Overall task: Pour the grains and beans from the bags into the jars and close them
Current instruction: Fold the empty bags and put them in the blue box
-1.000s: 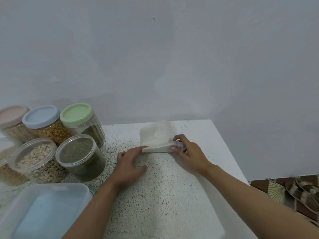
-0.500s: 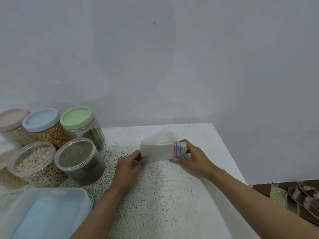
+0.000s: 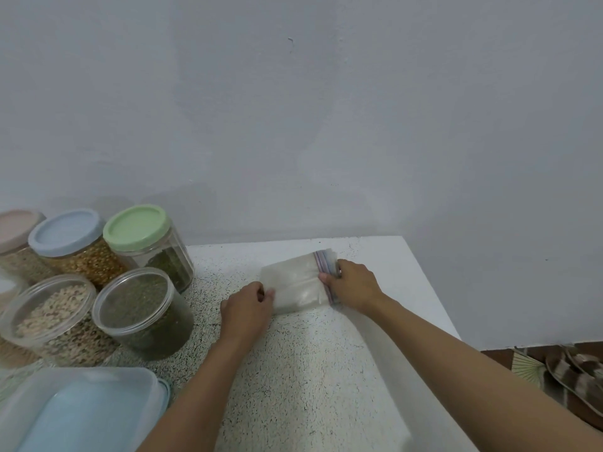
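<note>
plastic bag flat, five jars filled

a flat, clear plastic zip bag (image 3: 295, 283) with a red and blue seal strip is held at the far part of the white speckled table (image 3: 310, 370), near the wall. its left end is pinched by the curled fingers of the left hand (image 3: 246, 308). its seal end is gripped by the right hand (image 3: 354, 285), with the fingers closed over the strip. no grain is seen inside it.

well to the left, five round clear plastic jars are grouped. the green-lidded jar (image 3: 146, 243), the blue-lidded jar (image 3: 75, 249) and the pink-lidded jar (image 3: 16, 236) are filled and capped. the front jar of pale beans (image 3: 52, 318) and the front jar of dark green beans (image 3: 140, 311) are filled too, but whether clear lids sit on them cannot be told. a pale blue plastic box (image 3: 81, 409) lies at the near left corner.

the pouring is judged to be done. what is left appears to be the closing of any uncapped jar and the putting away of the bag.
</note>
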A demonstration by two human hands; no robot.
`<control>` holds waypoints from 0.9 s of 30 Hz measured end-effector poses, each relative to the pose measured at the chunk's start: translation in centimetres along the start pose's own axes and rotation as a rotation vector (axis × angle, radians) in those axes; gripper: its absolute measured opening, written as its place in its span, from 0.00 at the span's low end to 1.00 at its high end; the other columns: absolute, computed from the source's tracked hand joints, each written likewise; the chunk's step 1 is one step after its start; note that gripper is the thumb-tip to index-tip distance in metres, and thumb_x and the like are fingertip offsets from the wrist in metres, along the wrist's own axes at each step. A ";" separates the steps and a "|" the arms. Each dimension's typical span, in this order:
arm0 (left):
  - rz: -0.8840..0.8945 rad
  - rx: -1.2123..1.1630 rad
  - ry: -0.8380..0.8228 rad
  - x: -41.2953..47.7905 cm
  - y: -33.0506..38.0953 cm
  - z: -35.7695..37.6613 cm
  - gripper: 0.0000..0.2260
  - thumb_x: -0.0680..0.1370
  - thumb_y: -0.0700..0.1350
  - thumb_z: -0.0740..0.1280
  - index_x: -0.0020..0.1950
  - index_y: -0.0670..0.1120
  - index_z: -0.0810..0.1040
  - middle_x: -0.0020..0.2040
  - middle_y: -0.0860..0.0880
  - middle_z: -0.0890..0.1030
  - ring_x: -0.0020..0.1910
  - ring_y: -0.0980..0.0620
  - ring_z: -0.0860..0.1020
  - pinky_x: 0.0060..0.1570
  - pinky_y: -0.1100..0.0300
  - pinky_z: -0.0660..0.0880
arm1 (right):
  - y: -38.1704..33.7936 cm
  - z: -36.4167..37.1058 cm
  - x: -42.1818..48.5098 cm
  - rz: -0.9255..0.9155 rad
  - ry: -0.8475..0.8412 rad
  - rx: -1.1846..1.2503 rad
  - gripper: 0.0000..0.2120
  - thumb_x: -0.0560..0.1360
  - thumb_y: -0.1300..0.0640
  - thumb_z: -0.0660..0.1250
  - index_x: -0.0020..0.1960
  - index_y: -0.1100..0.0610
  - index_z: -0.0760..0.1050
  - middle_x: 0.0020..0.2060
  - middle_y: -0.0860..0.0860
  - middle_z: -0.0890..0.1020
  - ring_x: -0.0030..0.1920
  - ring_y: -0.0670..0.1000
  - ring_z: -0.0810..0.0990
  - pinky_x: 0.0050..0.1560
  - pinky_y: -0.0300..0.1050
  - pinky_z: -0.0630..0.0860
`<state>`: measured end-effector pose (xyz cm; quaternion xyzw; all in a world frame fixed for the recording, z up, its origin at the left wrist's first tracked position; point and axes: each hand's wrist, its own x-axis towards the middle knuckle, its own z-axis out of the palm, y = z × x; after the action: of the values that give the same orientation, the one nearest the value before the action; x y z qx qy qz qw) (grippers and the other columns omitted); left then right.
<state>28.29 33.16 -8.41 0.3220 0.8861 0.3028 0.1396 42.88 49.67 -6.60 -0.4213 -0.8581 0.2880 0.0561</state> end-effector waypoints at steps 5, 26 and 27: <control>-0.071 0.192 0.005 0.9 1.0 -0.5 0.16 0.82 0.57 0.62 0.41 0.49 0.79 0.35 0.54 0.81 0.37 0.54 0.78 0.59 0.52 0.63 | -0.5 -0.3 1.1 0.119 -0.086 -0.005 0.18 0.81 0.46 0.64 0.38 0.53 0.65 0.36 0.49 0.73 0.38 0.50 0.72 0.36 0.42 0.66; -0.035 -0.466 -0.199 1.5 1.3 -1.4 0.14 0.77 0.52 0.73 0.53 0.46 0.73 0.57 0.46 0.80 0.50 0.47 0.83 0.36 0.54 0.83 | 1.9 1.9 -3.4 -0.038 0.201 0.516 0.11 0.77 0.52 0.73 0.48 0.61 0.78 0.49 0.54 0.76 0.47 0.52 0.76 0.42 0.34 0.69; -0.045 -0.551 -0.226 1.1 1.4 -1.9 0.13 0.77 0.49 0.74 0.52 0.44 0.73 0.57 0.46 0.80 0.50 0.46 0.84 0.35 0.54 0.83 | 1.9 1.5 -3.5 -0.037 0.166 0.558 0.08 0.76 0.52 0.74 0.50 0.55 0.80 0.53 0.52 0.76 0.52 0.51 0.76 0.45 0.32 0.70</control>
<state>27.27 33.90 -6.15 0.2840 0.7564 0.4908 0.3261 45.90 47.29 -8.40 -0.3962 -0.7457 0.4765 0.2449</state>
